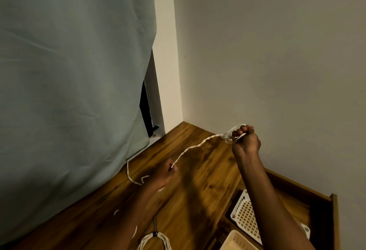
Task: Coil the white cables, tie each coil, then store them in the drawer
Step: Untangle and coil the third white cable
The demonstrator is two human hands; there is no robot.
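A white twisted cable [195,147] stretches in the air between my two hands above the wooden tabletop [202,180]. My right hand [245,141] is raised near the wall and grips a small loop of the cable in its fist. My left hand [164,174] is lower and pinches the cable further along. The cable's loose tail [130,176] trails left toward the curtain. A tied white cable coil [156,241] lies on the table at the bottom edge. The open wooden drawer [320,210] is at the lower right.
A pale green curtain [75,83] hangs over the left side down to the table. Plain walls meet in the corner behind. Inside the drawer sit a white lattice basket [245,216] and a beige basket [237,241].
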